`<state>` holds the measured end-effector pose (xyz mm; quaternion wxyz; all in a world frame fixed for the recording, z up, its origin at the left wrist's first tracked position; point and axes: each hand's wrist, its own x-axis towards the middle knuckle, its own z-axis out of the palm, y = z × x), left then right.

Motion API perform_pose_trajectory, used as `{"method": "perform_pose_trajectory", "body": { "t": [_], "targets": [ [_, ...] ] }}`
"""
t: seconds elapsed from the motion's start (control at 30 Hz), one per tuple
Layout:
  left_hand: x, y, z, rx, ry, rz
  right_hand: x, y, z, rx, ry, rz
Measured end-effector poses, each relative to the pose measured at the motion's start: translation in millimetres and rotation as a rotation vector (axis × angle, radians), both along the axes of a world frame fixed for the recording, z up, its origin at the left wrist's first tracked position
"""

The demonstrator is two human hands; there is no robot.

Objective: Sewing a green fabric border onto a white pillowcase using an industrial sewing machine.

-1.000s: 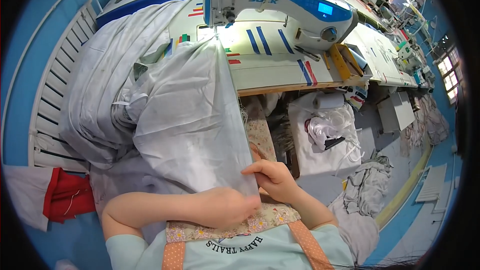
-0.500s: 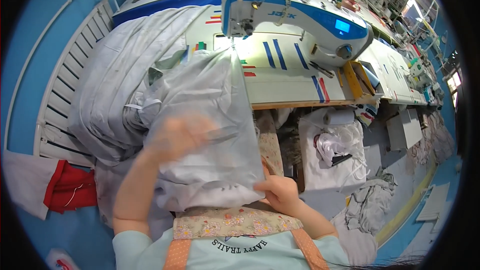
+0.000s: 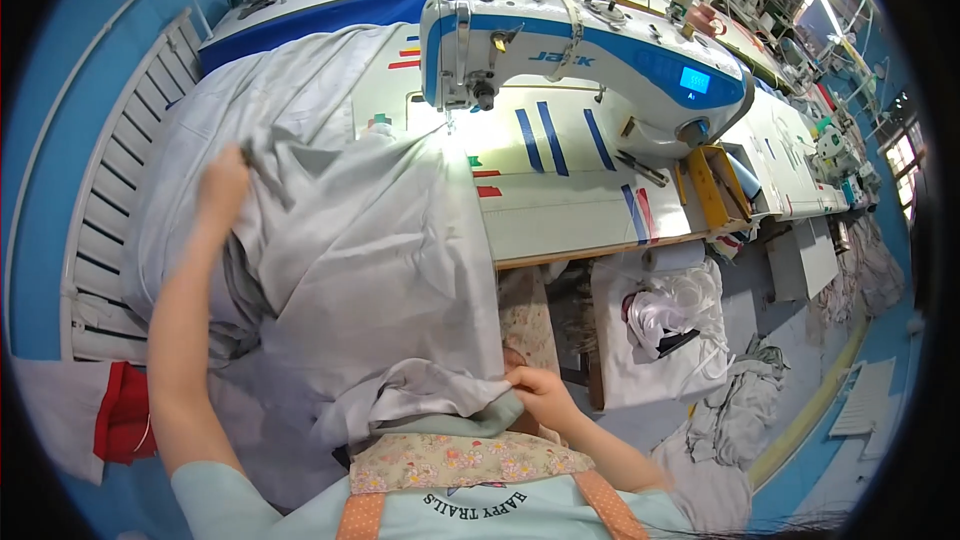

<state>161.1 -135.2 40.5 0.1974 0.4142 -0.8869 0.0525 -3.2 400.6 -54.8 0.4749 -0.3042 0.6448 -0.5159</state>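
Since a second ago, my left hand (image 3: 224,183) reached up the grey sheet (image 3: 370,270), gripping it; right hand (image 3: 541,392) pinches its near edge. I'd spread evenly toward the sewing machine (image 3: 580,60).

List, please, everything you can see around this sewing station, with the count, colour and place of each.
grey fabric: one large piece, pale grey, draped from the table edge down to the lap
fabric pile: one heap, pale grey, left of the machine
sewing machine: one, white and blue, on the table
table: one, white with coloured tape marks
yellow tray: one, at the table's right end
red cloth: one, lower left
white scraps: one bundle, right of the lap
left hand: raised, gripping the fabric
right hand: pinching the fabric's lower edge
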Motion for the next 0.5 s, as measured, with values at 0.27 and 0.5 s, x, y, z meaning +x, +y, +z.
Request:
{"method": "perform_pose_trajectory", "body": {
  "t": [0.27, 0.5],
  "targets": [
    [-64, 49, 27, 0.696, 0.471, -0.305, -17, -29, -60, 0.11, -0.176, -0.005],
    [0, 90, -49, 0.222, 0.016, -0.193, -34, -60, -56, 0.133, 0.148, 0.12]
  ]
}}
